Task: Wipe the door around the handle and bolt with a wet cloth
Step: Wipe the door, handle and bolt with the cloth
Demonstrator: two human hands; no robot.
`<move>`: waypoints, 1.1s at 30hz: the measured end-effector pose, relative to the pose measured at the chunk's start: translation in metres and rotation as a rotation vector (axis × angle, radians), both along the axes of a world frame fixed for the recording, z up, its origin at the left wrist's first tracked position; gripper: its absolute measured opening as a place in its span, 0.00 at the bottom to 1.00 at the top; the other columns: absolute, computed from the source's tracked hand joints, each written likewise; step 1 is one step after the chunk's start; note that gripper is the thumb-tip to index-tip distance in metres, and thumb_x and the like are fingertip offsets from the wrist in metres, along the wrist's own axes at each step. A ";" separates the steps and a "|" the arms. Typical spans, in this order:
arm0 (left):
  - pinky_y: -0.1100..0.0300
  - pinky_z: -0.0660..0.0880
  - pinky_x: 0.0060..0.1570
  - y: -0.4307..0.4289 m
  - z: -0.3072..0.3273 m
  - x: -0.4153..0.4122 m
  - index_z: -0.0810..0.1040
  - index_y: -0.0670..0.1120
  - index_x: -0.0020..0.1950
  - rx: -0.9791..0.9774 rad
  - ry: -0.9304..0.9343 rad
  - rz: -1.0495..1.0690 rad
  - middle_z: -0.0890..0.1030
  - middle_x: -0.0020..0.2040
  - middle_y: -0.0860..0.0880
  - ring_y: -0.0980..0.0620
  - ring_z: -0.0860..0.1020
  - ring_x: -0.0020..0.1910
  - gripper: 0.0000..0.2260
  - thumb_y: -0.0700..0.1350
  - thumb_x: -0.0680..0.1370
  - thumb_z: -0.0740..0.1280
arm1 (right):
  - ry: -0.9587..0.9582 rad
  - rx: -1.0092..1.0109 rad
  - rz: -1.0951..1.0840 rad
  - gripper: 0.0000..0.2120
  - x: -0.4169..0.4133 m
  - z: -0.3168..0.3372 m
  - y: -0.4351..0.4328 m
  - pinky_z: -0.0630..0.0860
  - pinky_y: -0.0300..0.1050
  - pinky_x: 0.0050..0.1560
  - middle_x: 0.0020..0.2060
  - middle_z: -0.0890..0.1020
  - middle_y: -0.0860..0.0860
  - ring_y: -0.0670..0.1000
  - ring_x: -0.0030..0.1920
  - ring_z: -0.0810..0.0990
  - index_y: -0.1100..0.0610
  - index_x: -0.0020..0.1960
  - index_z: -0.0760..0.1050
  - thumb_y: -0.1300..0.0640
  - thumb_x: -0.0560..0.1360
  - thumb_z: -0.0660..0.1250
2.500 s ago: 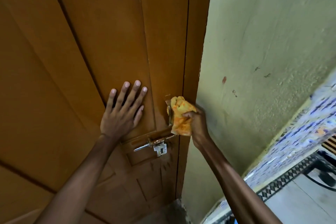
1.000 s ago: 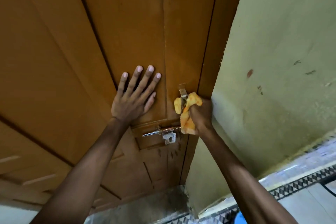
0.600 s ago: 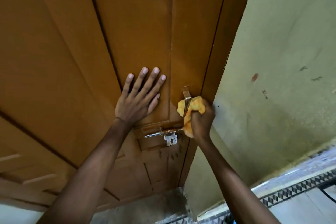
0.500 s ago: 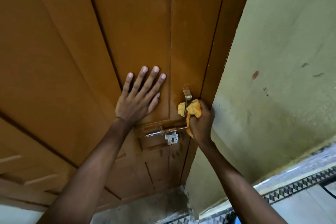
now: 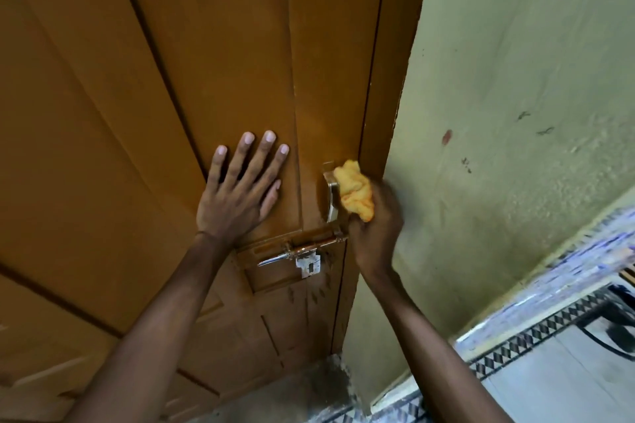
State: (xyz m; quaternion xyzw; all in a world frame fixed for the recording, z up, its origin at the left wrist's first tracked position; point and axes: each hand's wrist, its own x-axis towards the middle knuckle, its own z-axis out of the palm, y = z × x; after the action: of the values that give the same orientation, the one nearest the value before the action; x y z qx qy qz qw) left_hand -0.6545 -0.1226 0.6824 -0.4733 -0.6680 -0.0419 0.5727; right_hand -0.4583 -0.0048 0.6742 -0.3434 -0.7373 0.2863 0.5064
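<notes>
A brown panelled wooden door fills the left and centre. Near its right edge stands a vertical metal handle, and below it a horizontal sliding bolt with a small white hasp plate. My right hand is shut on a bunched yellow-orange cloth, which presses on the door edge just right of the handle, against the frame. My left hand lies flat on the door panel, fingers spread, left of the handle and above the bolt.
The brown door frame meets a pale green plastered wall with small stains on the right. Patterned tiles and a black-and-white border run along the lower right. A rough concrete threshold lies below the door.
My right hand has slid the cloth a little upward along the door edge beside the handle. My left hand has stayed flat on the panel. The camera has shifted slightly.
</notes>
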 end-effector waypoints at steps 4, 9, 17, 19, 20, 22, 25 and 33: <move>0.44 0.52 0.76 0.000 -0.003 -0.001 0.60 0.50 0.82 -0.004 -0.005 -0.008 0.59 0.80 0.46 0.44 0.48 0.81 0.27 0.57 0.84 0.60 | -0.118 -0.175 0.046 0.16 -0.002 -0.043 -0.014 0.82 0.51 0.50 0.47 0.84 0.60 0.51 0.48 0.81 0.67 0.56 0.80 0.61 0.72 0.64; 0.44 0.51 0.76 0.000 0.000 0.000 0.60 0.50 0.82 -0.001 -0.007 -0.021 0.59 0.80 0.46 0.44 0.48 0.81 0.27 0.57 0.84 0.59 | -0.179 -0.573 -0.027 0.11 -0.005 -0.029 -0.008 0.76 0.44 0.54 0.53 0.84 0.59 0.57 0.52 0.83 0.63 0.58 0.79 0.63 0.77 0.66; 0.44 0.51 0.76 0.000 0.000 0.000 0.60 0.50 0.82 -0.008 -0.002 -0.012 0.59 0.80 0.46 0.44 0.48 0.81 0.28 0.57 0.84 0.60 | 0.216 -1.448 0.092 0.15 -0.011 0.019 -0.028 0.71 0.53 0.67 0.65 0.76 0.60 0.61 0.63 0.76 0.64 0.66 0.72 0.61 0.80 0.63; 0.44 0.51 0.76 0.000 0.002 0.000 0.60 0.50 0.82 -0.008 -0.004 -0.013 0.59 0.81 0.46 0.44 0.48 0.81 0.28 0.57 0.84 0.60 | 0.229 -1.495 0.112 0.10 -0.008 0.024 -0.029 0.69 0.54 0.69 0.65 0.75 0.62 0.63 0.63 0.76 0.63 0.58 0.76 0.62 0.82 0.58; 0.44 0.51 0.76 0.000 0.001 0.000 0.60 0.50 0.82 -0.008 -0.004 -0.015 0.58 0.81 0.46 0.44 0.48 0.81 0.28 0.57 0.84 0.59 | 0.267 -1.493 0.130 0.09 -0.004 0.024 -0.033 0.72 0.54 0.65 0.62 0.77 0.63 0.62 0.56 0.80 0.61 0.52 0.77 0.62 0.83 0.58; 0.44 0.51 0.76 0.000 -0.002 -0.001 0.60 0.50 0.82 -0.005 0.003 -0.013 0.58 0.81 0.46 0.44 0.48 0.81 0.27 0.57 0.84 0.59 | 0.353 -1.441 0.104 0.07 0.000 0.016 -0.039 0.78 0.53 0.51 0.51 0.82 0.61 0.55 0.40 0.81 0.63 0.52 0.78 0.63 0.81 0.61; 0.44 0.52 0.76 0.000 -0.001 -0.001 0.60 0.50 0.82 -0.005 0.011 -0.012 0.59 0.80 0.45 0.44 0.48 0.81 0.27 0.57 0.84 0.59 | 0.395 -1.434 0.082 0.12 -0.005 0.015 -0.037 0.80 0.54 0.51 0.52 0.82 0.60 0.60 0.48 0.82 0.65 0.63 0.75 0.63 0.81 0.62; 0.44 0.51 0.76 0.001 -0.002 -0.002 0.61 0.49 0.81 -0.002 0.015 -0.007 0.60 0.80 0.45 0.44 0.48 0.81 0.27 0.57 0.84 0.59 | 0.444 -1.470 0.166 0.14 0.000 0.019 -0.038 0.76 0.54 0.53 0.26 0.82 0.50 0.50 0.29 0.80 0.57 0.38 0.74 0.61 0.82 0.60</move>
State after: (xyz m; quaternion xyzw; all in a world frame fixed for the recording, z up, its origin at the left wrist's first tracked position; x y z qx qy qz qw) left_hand -0.6568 -0.1214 0.6804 -0.4764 -0.6621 -0.0394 0.5772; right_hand -0.4580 -0.0430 0.6930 -0.4697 -0.2618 0.8017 0.2612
